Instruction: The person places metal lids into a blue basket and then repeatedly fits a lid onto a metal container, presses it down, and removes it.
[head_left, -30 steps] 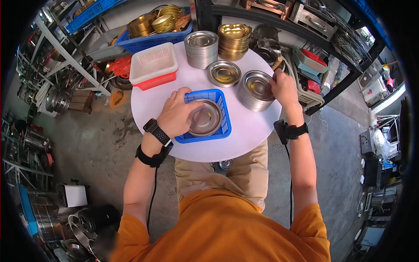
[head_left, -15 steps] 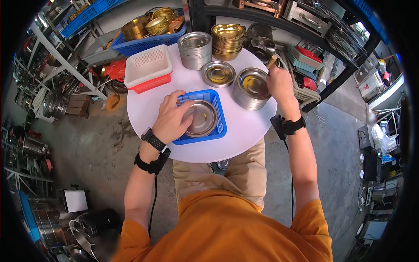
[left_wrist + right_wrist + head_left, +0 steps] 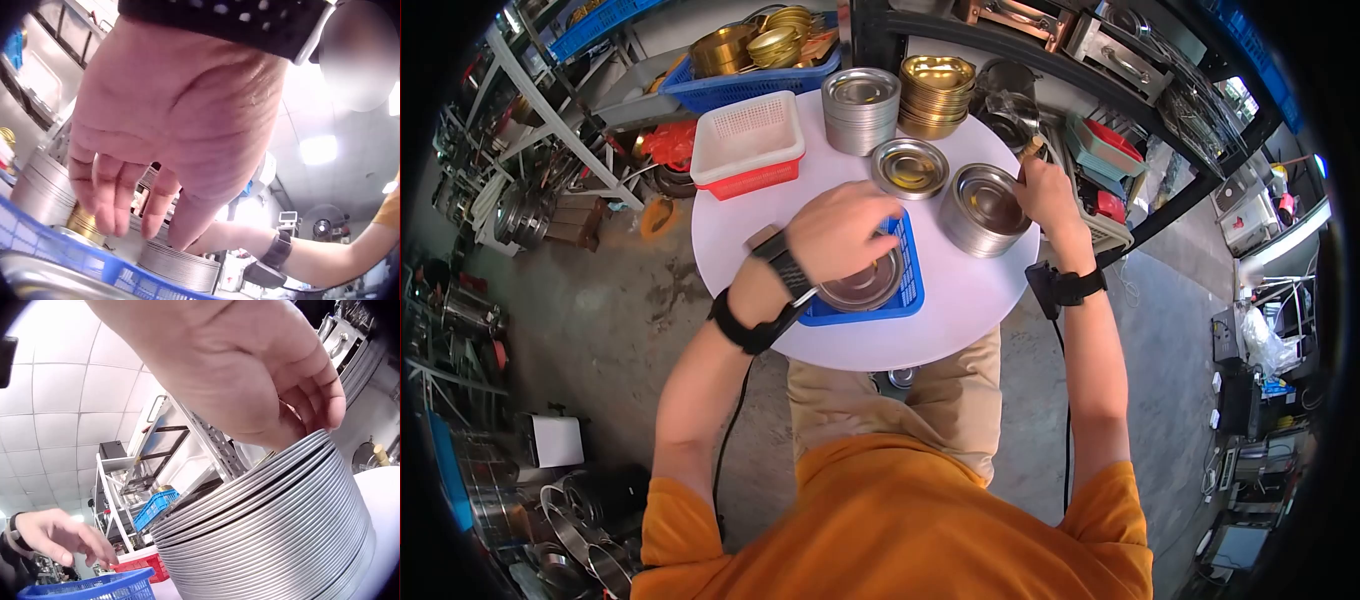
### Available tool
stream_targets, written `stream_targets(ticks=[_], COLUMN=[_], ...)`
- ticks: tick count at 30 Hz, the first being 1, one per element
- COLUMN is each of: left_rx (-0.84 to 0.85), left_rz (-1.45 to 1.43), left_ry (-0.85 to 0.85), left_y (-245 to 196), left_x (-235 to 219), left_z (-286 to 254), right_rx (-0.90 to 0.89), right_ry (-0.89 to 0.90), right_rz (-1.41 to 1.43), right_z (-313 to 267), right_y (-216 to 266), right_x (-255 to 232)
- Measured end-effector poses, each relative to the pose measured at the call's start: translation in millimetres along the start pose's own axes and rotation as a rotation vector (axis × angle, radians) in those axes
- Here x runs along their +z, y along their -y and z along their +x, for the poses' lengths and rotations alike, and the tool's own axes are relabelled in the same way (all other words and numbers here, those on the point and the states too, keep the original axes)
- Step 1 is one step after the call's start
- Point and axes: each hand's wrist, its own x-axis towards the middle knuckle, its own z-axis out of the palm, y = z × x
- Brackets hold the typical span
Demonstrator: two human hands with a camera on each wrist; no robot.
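A round metal plate [image 3: 865,292] lies in the blue plastic basket [image 3: 916,295] on the table. Over that basket hovers my left hand [image 3: 843,236], fingers relaxed and holding nothing; in the left wrist view its fingers hang down above the basket rim. My right hand [image 3: 1052,197] pinches the edge of the upper plates on a tall stack of metal plates [image 3: 980,238]. In the right wrist view, thin dark gaps show between the top few plates and the rest of the stack [image 3: 275,525]. The right fingertips are partly hidden behind the rim.
Behind the basket stand a small low group of plates [image 3: 910,170], another tall plate stack [image 3: 860,125] and gold-coloured bowls [image 3: 935,100]. A white basket [image 3: 745,135] nested in a red one sits at the back left of the white round table [image 3: 740,240]. Shelving surrounds the area.
My left hand has come away from the plate in the basket and moved right and forward, toward the stack. The right hand stays at the stack's edge.
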Motion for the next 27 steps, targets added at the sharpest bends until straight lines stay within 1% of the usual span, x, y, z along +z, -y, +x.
stream_targets(ticks=[1, 3, 5, 6, 7, 9, 10, 11, 12, 13, 15, 17, 19, 20, 21, 25, 27], left_rx=[0.078, 0.169, 0.267, 0.247, 0.266, 0.242, 0.253, 0.239, 0.224, 0.233, 0.173, 0.178, 0.16, 0.193, 0.2, 0.234, 0.229], left_rz=[-0.009, -0.004, 0.093, 0.137, 0.206, 0.274, 0.277, 0.246, 0.216, 0.22, 0.111, 0.103, 0.035, 0.031, 0.037, 0.055, 0.085], left_ry=[0.002, 0.078, 0.066, 0.125, 0.172, 0.27, 0.275, 0.243, 0.212, 0.221, 0.275, 0.302, 0.328, 0.276, 0.285, 0.279, 0.212], left_y=[-11, -31, -37, -43, -48, -53, -53, -51, -50, -50, -48, -48, -45, -39, -38, -41, -45], left_x=[-1, 1, 19, 25, 29, 36, 40, 45, 47, 47, 44, 39, 39, 44, 43, 37, 31], left_z=[17, 51, 81, 93, 102, 112, 114, 115, 115, 116, 118, 119, 122, 121, 120, 115, 109], right_rx=[-0.009, -0.018, -0.007, 0.0, 0.003, 0.019, 0.04, 0.061, 0.074, 0.086, 0.088, 0.09, 0.058, 0.045, 0.056, 0.086, 0.132], right_ry=[0.011, 0.026, 0.051, 0.05, 0.074, 0.093, 0.149, 0.206, 0.223, 0.219, 0.236, 0.228, 0.201, 0.138, 0.134, 0.157, 0.229], right_rz=[0.014, 0.027, 0.046, 0.044, 0.082, 0.12, 0.155, 0.192, 0.186, 0.191, 0.194, 0.181, 0.185, 0.143, 0.149, 0.256, 0.438], right_z=[1, 2, 5, 6, 7, 10, 12, 12, 11, 10, 8, 7, 8, 9, 9, 7, 10], right_y=[-3, -5, -8, -8, -9, -11, -12, -13, -10, -8, -6, -6, -12, -14, -13, -14, -18], right_x=[2, 4, 4, 3, 1, -3, -5, -7, -12, -16, -19, -19, -11, -5, -7, -29, -38])
